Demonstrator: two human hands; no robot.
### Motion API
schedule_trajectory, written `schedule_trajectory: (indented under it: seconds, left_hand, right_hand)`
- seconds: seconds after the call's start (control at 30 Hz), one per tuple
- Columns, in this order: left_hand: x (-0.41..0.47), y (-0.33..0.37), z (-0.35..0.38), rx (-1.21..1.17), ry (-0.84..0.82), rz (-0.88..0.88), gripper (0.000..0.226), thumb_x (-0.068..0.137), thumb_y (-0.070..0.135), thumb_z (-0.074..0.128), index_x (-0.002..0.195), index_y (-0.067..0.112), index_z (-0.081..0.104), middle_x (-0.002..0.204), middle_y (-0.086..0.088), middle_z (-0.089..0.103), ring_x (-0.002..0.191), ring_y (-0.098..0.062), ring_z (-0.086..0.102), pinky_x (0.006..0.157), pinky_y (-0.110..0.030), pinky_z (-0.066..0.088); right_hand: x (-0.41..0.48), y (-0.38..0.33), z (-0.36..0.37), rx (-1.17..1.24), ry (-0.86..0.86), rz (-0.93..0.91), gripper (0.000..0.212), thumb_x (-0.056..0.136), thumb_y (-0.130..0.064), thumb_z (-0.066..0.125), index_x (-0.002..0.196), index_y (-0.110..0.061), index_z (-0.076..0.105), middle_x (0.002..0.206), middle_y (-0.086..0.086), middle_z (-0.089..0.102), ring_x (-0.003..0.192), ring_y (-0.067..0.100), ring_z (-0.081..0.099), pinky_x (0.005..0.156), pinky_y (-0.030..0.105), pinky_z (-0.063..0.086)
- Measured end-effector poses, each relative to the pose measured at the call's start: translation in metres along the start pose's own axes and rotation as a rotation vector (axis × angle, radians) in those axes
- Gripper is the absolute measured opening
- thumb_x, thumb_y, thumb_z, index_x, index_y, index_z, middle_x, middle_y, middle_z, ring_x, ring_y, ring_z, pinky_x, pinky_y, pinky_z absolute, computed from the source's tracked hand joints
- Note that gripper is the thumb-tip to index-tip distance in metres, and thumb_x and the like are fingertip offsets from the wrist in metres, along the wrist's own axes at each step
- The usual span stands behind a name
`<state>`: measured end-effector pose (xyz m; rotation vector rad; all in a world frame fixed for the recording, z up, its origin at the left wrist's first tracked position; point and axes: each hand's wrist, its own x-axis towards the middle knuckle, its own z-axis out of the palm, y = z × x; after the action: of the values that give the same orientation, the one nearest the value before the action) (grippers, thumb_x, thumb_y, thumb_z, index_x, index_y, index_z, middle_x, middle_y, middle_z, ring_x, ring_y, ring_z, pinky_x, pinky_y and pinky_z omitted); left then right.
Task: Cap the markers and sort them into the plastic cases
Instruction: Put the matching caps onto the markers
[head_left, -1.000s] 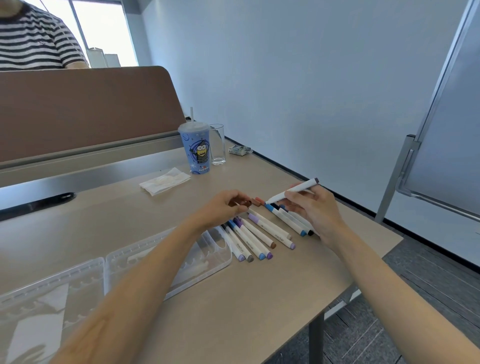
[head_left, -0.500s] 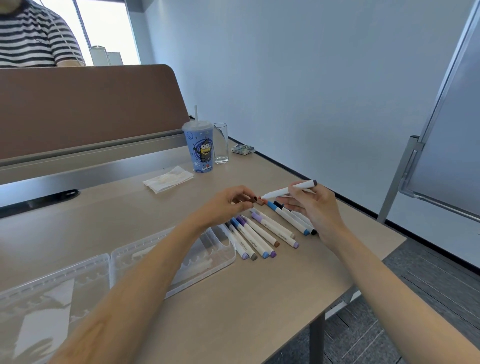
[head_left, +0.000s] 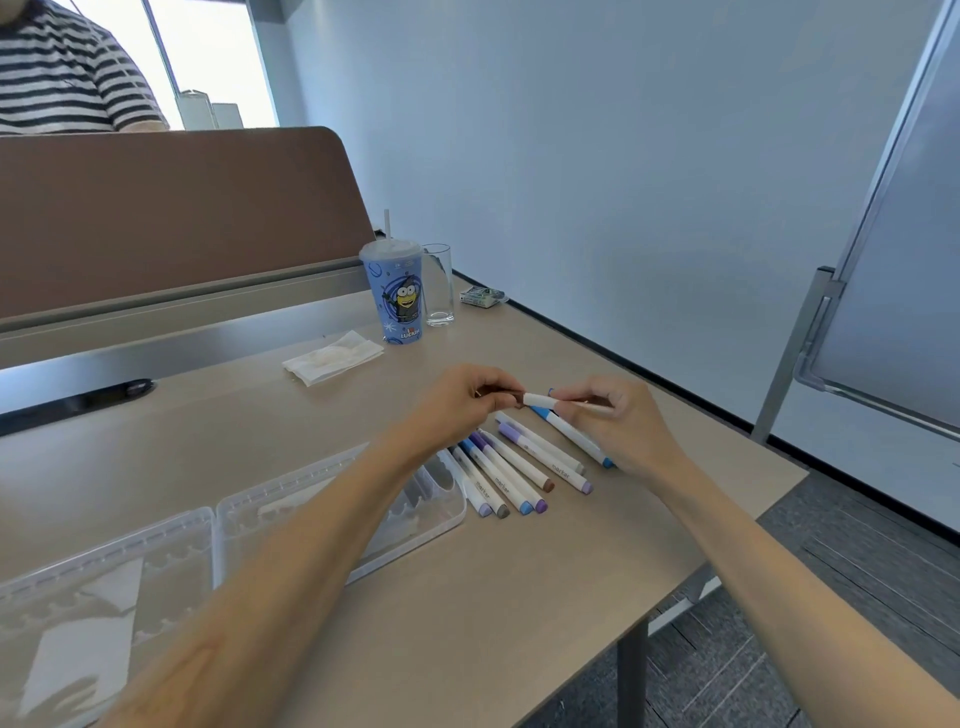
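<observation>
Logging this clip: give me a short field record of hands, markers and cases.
left hand: fingers pinch a brown cap at the marker's tip
right hand: holds white marker above the table
loose markers: a row on the table, below the hands
cases: two, clear, open, left of the row; no markers seen inside

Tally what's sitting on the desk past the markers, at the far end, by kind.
Lidded cartoon cup with straw: 1
Clear glass: 1
Napkin: 1
Small packet: 1
Total: 4
</observation>
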<state>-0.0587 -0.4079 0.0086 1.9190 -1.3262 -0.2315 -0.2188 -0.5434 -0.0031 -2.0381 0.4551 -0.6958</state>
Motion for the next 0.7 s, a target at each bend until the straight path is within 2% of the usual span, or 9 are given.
schedule_trajectory:
  seconds: [0.1,0.2,0.27,0.33,0.4,0.5,0.7]
  left_hand:
    - [0.009,0.0,0.005,-0.006,-0.007,-0.003,0.018,0.091,0.009,0.06,0.103,0.018,0.071,0.089,0.001,0.069,0.09,-0.024,0.062,0.085,-0.035,0.05]
    - [0.021,-0.009,0.005,0.035,-0.095,-0.042,0.018,0.091,0.012,0.061,0.105,0.018,0.07,0.092,0.0,0.068,0.088,-0.02,0.059,0.082,-0.034,0.048]
    - [0.03,-0.012,0.007,0.081,-0.094,-0.078,0.024,0.092,0.012,0.059,0.114,0.017,0.066,0.099,0.007,0.064,0.087,-0.011,0.056,0.078,-0.023,0.043]
    - [0.039,-0.016,0.01,0.178,-0.016,-0.089,0.028,0.093,0.011,0.057,0.12,0.017,0.063,0.108,0.006,0.057,0.092,-0.007,0.05,0.082,-0.018,0.038]
    - [0.045,-0.022,0.014,0.32,0.013,-0.082,0.027,0.093,0.01,0.056,0.118,0.017,0.063,0.116,0.002,0.055,0.101,-0.009,0.047,0.087,-0.021,0.036]
    - [0.05,-0.027,0.016,0.44,-0.04,-0.129,0.021,0.092,0.016,0.06,0.112,0.017,0.064,0.115,-0.001,0.059,0.099,-0.012,0.051,0.082,-0.025,0.04]
    - [0.051,-0.026,0.013,0.473,-0.085,-0.11,0.019,0.091,0.017,0.062,0.11,0.02,0.066,0.113,0.001,0.063,0.099,-0.013,0.053,0.085,-0.027,0.042]
  right_hand:
    - [0.002,0.002,0.002,-0.047,0.024,-0.024,0.013,0.088,-0.022,0.066,0.094,-0.031,0.073,0.094,-0.013,0.07,0.087,0.004,0.062,0.074,0.021,0.047]
    - [0.01,0.004,0.002,-0.213,-0.004,-0.068,0.014,0.09,-0.026,0.064,0.101,-0.026,0.074,0.092,-0.014,0.069,0.085,0.004,0.059,0.073,0.018,0.046]
    - [0.016,0.007,0.003,-0.277,0.05,-0.1,0.015,0.09,-0.028,0.065,0.1,-0.024,0.075,0.082,-0.02,0.062,0.078,-0.001,0.055,0.064,0.009,0.04]
    - [0.018,0.011,0.003,-0.303,0.096,-0.114,0.013,0.09,-0.028,0.065,0.097,-0.024,0.075,0.076,-0.02,0.059,0.073,-0.002,0.053,0.06,0.008,0.038]
    - [0.015,0.017,0.001,-0.318,0.071,-0.128,0.012,0.09,-0.027,0.064,0.095,-0.024,0.075,0.078,-0.018,0.061,0.076,0.001,0.055,0.063,0.01,0.039]
    - [0.011,0.023,0.0,-0.375,0.009,-0.134,0.012,0.089,-0.029,0.064,0.095,-0.027,0.074,0.093,-0.013,0.067,0.086,0.006,0.058,0.076,0.025,0.047]
    - [0.013,0.027,0.002,-0.578,-0.102,-0.138,0.012,0.088,-0.037,0.063,0.095,-0.032,0.071,0.096,-0.016,0.065,0.084,0.002,0.05,0.075,0.025,0.044]
